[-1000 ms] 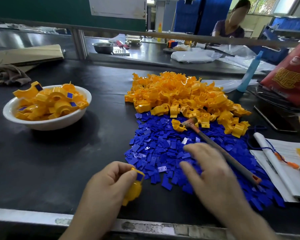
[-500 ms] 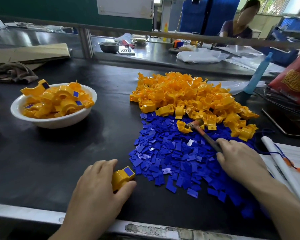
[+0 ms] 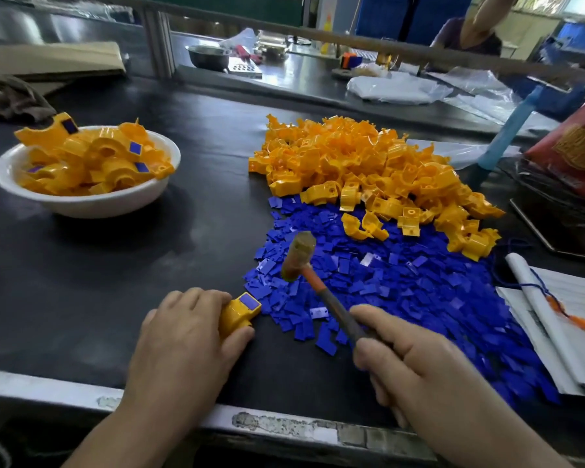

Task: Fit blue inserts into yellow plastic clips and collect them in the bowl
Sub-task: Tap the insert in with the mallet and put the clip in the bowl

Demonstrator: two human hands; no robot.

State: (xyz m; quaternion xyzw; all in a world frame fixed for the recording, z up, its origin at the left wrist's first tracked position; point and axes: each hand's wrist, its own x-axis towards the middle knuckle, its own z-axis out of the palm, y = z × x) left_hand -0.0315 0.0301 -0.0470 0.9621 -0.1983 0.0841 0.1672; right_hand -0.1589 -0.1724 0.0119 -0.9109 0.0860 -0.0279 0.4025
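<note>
My left hand [image 3: 183, 336] presses a yellow clip [image 3: 237, 314] flat on the black table, with a blue insert [image 3: 249, 301] sitting in its top face. My right hand [image 3: 416, 366] grips the handle of a small hammer [image 3: 298, 256], whose head hangs above the blue pile, a little up and right of the clip. A heap of loose blue inserts [image 3: 402, 285] spreads across the table's middle right. Behind it lies a mound of empty yellow clips [image 3: 362, 167]. A white bowl [image 3: 88, 202] at the left holds several fitted clips.
Rolled paper sheets with a blue cord [image 3: 551, 312] lie at the right edge. A red bag [image 3: 581, 146] and a blue bottle [image 3: 507, 130] stand at back right. Folded cardboard [image 3: 51, 62] and a cloth sit at back left. A person sits behind the far bench.
My right hand has picked the hammer up from the pile and swung its head over toward the clip. My left hand set the clip down on the table and holds it there.
</note>
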